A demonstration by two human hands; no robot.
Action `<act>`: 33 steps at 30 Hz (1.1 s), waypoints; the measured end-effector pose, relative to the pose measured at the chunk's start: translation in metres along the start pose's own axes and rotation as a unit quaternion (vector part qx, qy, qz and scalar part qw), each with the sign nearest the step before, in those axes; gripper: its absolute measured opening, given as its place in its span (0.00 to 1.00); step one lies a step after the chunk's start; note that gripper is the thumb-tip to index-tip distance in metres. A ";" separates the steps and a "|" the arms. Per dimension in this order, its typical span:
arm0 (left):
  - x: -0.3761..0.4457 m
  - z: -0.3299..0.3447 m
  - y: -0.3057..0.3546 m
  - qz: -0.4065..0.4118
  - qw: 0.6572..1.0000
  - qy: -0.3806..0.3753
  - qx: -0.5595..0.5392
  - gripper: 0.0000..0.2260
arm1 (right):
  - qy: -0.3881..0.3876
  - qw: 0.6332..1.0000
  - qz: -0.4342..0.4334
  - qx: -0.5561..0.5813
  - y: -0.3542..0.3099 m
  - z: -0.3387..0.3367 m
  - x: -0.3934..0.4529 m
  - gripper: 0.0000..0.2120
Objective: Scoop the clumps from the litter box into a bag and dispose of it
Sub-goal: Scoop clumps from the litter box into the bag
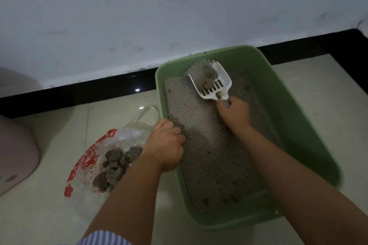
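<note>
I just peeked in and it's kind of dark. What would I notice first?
Probably the big green litter box by the wall. The right hand holds a white scoop over it, with a grey clump inside. Left of the box, a red-and-white plastic bag on the floor holds more clumps.

The green plastic litter box (310, 125) stands against the wall; a white slotted scoop (211, 81) sits at its far end (holding clumps), and the printed plastic bag (93, 157) lies left
</note>
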State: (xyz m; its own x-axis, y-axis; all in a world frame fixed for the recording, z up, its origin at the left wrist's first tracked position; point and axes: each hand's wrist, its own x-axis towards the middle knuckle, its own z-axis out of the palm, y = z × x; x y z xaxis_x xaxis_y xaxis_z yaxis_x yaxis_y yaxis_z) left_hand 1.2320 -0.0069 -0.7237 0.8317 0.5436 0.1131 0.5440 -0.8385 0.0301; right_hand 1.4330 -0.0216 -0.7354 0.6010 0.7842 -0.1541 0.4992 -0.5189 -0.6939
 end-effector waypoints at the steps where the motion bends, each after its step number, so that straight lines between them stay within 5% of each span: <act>1: 0.000 0.000 0.000 0.001 1.000 -0.004 0.003 0.13 | 0.000 1.000 0.002 0.016 0.000 -0.002 -0.001 0.21; 9: 0.001 0.000 0.000 0.006 1.000 -0.007 0.021 0.13 | 0.018 0.995 -0.012 0.097 0.022 -0.029 -0.015 0.16; 14: 0.001 0.000 0.001 0.008 0.999 -0.003 0.031 0.14 | -0.081 0.992 -0.036 -0.088 0.040 -0.058 -0.025 0.17; 25: 0.001 0.002 -0.001 0.022 0.999 0.007 0.024 0.15 | -0.160 0.945 -0.054 -0.279 0.064 -0.140 -0.046 0.17; 33: 0.000 0.005 -0.002 0.026 0.999 0.007 0.029 0.15 | -0.215 0.903 -0.040 -0.370 0.069 -0.137 -0.076 0.20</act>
State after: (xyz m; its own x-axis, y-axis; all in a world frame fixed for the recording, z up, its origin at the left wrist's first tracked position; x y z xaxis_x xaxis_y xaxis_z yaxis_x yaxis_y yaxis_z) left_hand 1.2320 -0.0052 -0.7286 0.8577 0.4980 0.1278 0.5055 -0.8622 -0.0332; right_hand 1.5077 -0.1637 -0.6755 0.3263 0.8066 -0.4928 0.9066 -0.4147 -0.0786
